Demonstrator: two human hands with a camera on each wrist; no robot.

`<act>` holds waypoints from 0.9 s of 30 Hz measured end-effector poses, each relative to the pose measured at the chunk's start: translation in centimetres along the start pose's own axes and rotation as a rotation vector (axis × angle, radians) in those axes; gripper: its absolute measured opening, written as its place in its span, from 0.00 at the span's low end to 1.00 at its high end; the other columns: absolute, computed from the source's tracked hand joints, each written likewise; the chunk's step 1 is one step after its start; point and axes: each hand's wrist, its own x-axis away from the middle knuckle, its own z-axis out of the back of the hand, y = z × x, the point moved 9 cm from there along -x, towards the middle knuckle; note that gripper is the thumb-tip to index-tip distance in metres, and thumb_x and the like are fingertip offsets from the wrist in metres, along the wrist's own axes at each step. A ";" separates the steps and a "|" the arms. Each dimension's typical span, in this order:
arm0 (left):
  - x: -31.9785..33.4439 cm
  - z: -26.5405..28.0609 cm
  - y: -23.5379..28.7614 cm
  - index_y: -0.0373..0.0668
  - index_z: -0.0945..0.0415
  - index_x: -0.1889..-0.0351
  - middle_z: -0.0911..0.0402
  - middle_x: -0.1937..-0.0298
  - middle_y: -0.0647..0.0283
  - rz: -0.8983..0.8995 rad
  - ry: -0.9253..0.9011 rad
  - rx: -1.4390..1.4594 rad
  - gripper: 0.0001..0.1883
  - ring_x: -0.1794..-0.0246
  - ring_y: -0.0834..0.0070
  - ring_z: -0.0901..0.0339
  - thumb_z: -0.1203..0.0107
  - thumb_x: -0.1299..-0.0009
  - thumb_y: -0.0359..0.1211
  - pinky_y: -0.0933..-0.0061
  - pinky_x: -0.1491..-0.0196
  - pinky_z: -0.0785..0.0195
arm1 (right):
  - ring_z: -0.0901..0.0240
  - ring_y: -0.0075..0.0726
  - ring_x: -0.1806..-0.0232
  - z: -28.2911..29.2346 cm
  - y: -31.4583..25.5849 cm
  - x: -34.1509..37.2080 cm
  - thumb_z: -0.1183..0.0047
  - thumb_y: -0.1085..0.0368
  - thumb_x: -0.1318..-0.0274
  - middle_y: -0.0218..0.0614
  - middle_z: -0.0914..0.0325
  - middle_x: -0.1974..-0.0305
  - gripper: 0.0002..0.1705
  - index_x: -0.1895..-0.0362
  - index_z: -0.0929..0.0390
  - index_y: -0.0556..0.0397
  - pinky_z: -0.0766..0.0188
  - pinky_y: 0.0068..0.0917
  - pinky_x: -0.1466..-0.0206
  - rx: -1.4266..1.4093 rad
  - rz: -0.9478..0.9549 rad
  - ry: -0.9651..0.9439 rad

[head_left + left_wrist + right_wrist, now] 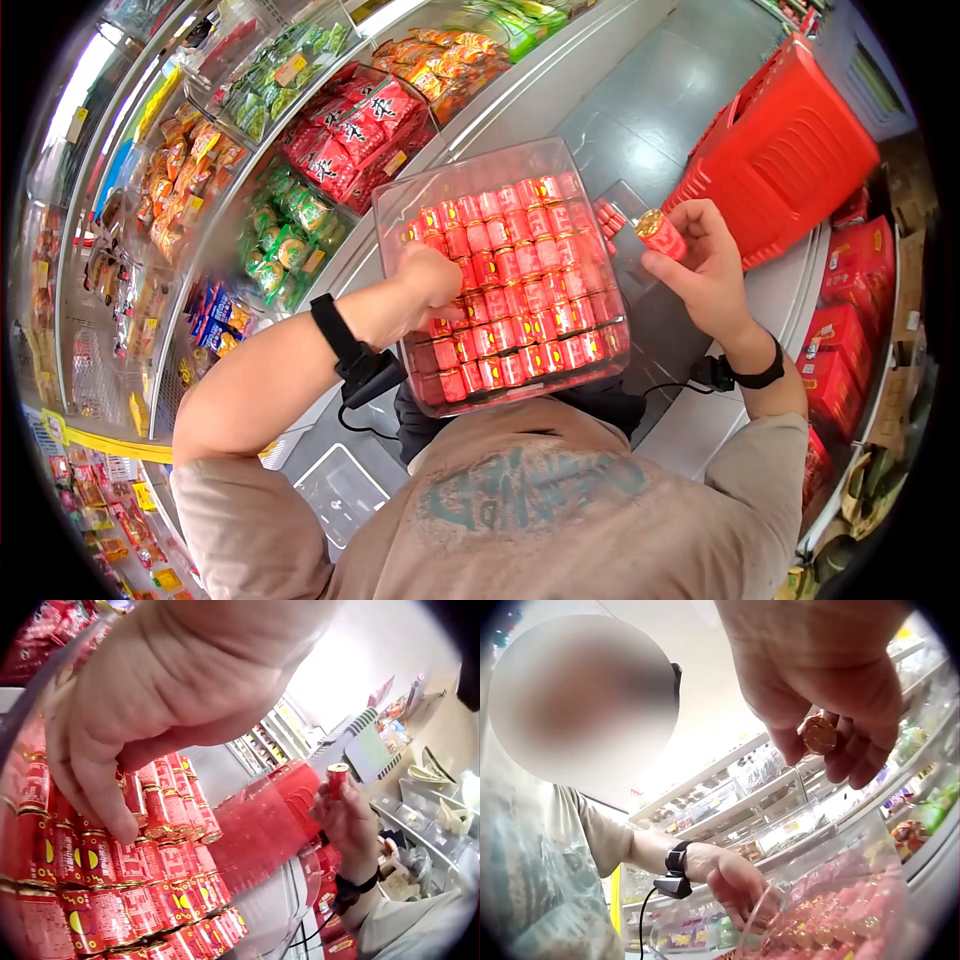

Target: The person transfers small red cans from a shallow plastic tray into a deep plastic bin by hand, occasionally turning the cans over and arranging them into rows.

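Observation:
A clear plastic bin (470,170) holds rows of red cylindrical rolls (520,290) with gold ends, standing close together. The left hand (428,278) reaches into the bin at its left side; in the left wrist view the hand's (150,697) fingertips touch rolls among the rows, and whether they pinch one is unclear. Right of the bin, the right hand (700,262) pinches a single red roll (658,236) between thumb and fingers, its gold end facing up. The right wrist view shows that roll's gold end (819,736) in the right hand (832,697).
Red basket (790,150) stands at the upper right. Shelves with packaged snacks (350,130) line the left. A small clear container with red sticks (612,222) lies behind the right hand. Red boxes (845,330) stack at the right. A clear lid (340,492) lies lower left.

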 end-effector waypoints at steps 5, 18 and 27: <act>-10.0 -1.3 -3.0 0.38 0.29 0.54 0.19 0.55 0.59 -0.217 -0.166 -0.115 0.08 0.64 0.67 0.17 0.51 0.30 0.27 0.67 0.69 0.23 | 0.29 0.20 0.56 0.7 -0.1 1.2 0.39 0.75 0.45 0.32 0.28 0.57 0.20 0.52 0.36 0.56 0.30 0.21 0.51 -0.033 -0.035 0.017; -2.1 0.1 -0.6 0.28 0.38 0.42 0.32 0.41 0.40 -0.362 0.092 -0.400 0.31 0.37 0.52 0.32 0.40 0.43 0.27 0.63 0.37 0.36 | 0.23 0.24 0.61 -0.9 -0.3 0.4 0.37 0.71 0.46 0.34 0.22 0.62 0.23 0.49 0.35 0.57 0.26 0.23 0.57 0.239 0.122 -0.044; 8.3 -3.0 3.5 0.30 0.37 0.42 0.31 0.45 0.52 -0.496 -0.243 -0.177 0.30 0.52 0.65 0.25 0.37 0.34 0.38 0.67 0.50 0.27 | 0.28 0.25 0.81 -3.5 -3.2 0.5 0.33 0.63 0.47 0.36 0.24 0.69 0.20 0.55 0.30 0.56 0.30 0.25 0.78 0.570 0.258 -0.111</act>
